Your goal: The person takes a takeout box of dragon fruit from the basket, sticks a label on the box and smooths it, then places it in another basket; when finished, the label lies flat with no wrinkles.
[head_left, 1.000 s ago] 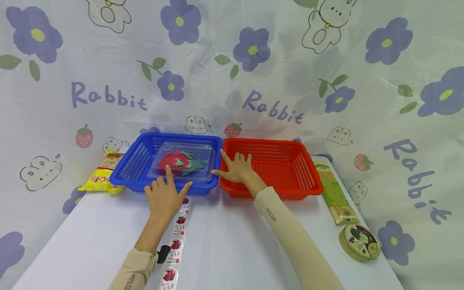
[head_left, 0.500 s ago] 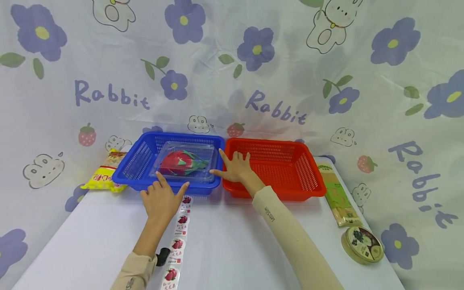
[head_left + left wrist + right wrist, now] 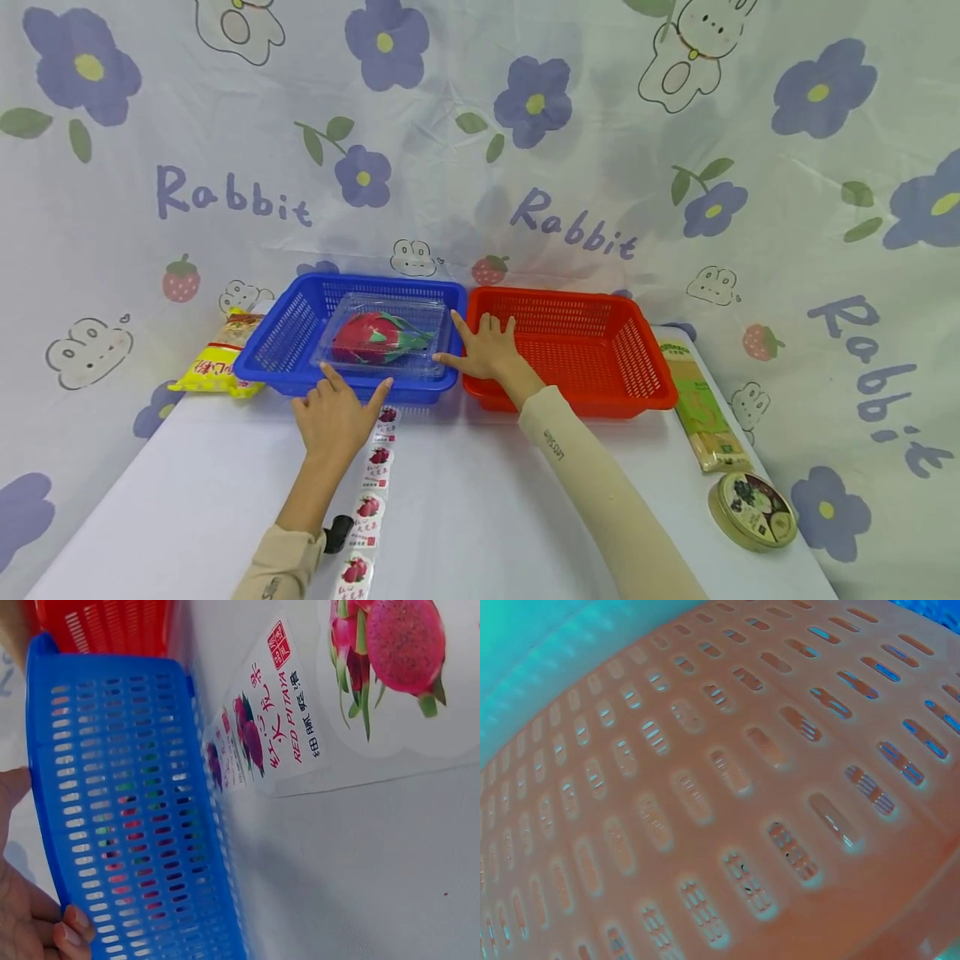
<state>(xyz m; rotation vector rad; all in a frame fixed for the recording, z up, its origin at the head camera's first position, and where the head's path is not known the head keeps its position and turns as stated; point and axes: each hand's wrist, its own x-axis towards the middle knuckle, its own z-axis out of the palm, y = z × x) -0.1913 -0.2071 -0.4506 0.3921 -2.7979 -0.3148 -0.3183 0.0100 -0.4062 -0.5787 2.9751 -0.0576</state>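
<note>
In the head view a blue plastic basket [image 3: 279,367] holds a clear lidded box [image 3: 412,310] with a red and green dragon fruit [image 3: 363,337] inside. My left hand [image 3: 332,417] is at the basket's front rim, index finger and thumb spread. In the left wrist view its fingertips [image 3: 73,934] rest at that rim. My right hand [image 3: 487,354] spreads over the left end of a red plastic basket [image 3: 570,407], its thumb and index finger reaching across to the blue basket's right side. The right wrist view shows the red basket's slotted wall [image 3: 727,787] close up.
A strip of dragon fruit stickers [image 3: 368,508] runs down the white table [image 3: 465,517]. A yellow food packet [image 3: 217,358] lies left of the baskets. On the right lie a green noodle packet [image 3: 705,408] and a round tin [image 3: 753,511]. Printed cloth [image 3: 450,125] hangs behind.
My left index finger has drawn back from over the dragon fruit box to the blue basket's front rim. My right hand has barely moved. The view has shifted slightly.
</note>
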